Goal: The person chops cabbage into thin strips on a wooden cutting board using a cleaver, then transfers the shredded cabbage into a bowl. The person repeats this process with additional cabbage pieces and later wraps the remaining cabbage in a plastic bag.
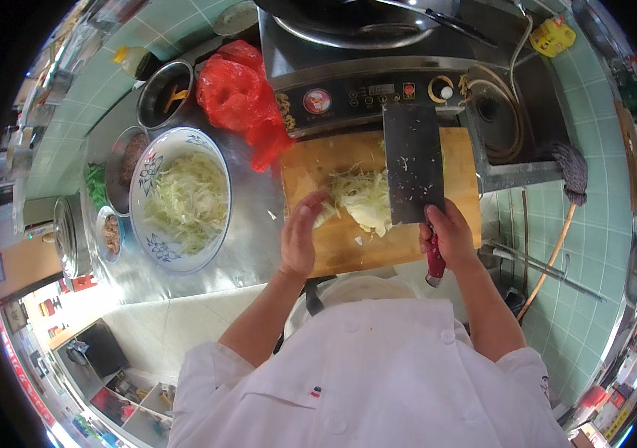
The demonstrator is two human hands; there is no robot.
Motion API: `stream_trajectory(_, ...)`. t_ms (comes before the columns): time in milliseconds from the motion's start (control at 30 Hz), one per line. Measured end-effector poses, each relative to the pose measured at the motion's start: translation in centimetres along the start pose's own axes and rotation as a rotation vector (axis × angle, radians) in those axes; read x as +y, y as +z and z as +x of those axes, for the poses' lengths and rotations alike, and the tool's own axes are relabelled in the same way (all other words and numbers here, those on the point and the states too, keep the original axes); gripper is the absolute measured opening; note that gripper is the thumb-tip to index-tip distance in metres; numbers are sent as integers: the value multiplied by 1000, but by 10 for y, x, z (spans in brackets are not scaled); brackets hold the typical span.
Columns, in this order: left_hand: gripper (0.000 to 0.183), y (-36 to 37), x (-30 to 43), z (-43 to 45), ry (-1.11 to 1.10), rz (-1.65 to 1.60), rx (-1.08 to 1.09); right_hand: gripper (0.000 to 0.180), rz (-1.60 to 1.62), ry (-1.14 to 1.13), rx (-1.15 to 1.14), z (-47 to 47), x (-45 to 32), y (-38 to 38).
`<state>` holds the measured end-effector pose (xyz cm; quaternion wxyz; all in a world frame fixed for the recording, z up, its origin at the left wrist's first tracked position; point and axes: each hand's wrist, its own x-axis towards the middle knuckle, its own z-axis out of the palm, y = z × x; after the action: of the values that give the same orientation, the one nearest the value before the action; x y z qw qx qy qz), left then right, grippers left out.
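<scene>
My right hand (pixel 453 232) grips the red handle of a Chinese cleaver (pixel 415 168). Its broad dark blade lies nearly flat to my view above the right part of the wooden cutting board (pixel 341 252), with small pale bits stuck to it. Beside the blade is a heap of shredded cabbage (pixel 366 196), partly hidden by it. At the left end of this heap, my left hand (pixel 303 232) is held on edge with the fingers together, next to a few shreds; whether it touches them is unclear. A large white bowl with blue flowers (pixel 170 266) holds more shredded cabbage (pixel 189 196).
Left of the board stand a steel pot (pixel 153 115), a bowl of minced meat (pixel 131 157) and a small bowl (pixel 110 232). A red plastic bag (pixel 234 92) touches the board's far left corner. Behind are an induction cooker (pixel 369 101) and wok (pixel 352 42); a sink (pixel 542 117) lies right.
</scene>
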<state>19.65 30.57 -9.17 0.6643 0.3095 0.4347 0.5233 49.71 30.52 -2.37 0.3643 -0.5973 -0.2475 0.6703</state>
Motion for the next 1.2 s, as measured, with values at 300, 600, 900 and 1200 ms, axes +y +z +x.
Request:
stream_trajectory(300,85,78,41,38,-207,-1164,-435,19,49,56,-340,-4,-50,78)
stream_trajectory(600,94,-52,163,-11,21,-1075,-282,22,-118,131,-563,10,-48,251)
stream_trajectory(900,73,-175,230,-27,83,-1032,69,19,-421,171,-666,28,-33,324)
stream_trajectory(1200,49,-236,196,7,90,233,375,15,-412,81,-202,-14,-5,170)
